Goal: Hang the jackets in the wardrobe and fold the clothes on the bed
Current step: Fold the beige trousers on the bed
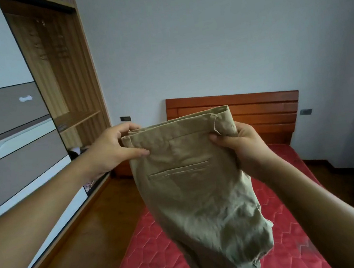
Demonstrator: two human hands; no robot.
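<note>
Crumpled khaki cotton trousers (190, 176) are held up by the waistband over the red quilted mattress bed (155, 259).
The left hand (111, 148) pinches one end of the waistband, thumb in front. The right hand (242, 146) grips the other end, fingers curled round the cloth. The legs hang above the bed, and the open wooden wardrobe (64, 80) stands to the left.

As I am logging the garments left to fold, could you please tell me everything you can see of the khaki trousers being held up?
The khaki trousers look like wrinkled cotton, held up by the waistband over the red mattress. A slit back pocket faces the camera. The left hand pinches the waistband's left end; the right hand grips its right end. The legs hang crumpled and blurred, running out of the frame's bottom edge.
</note>
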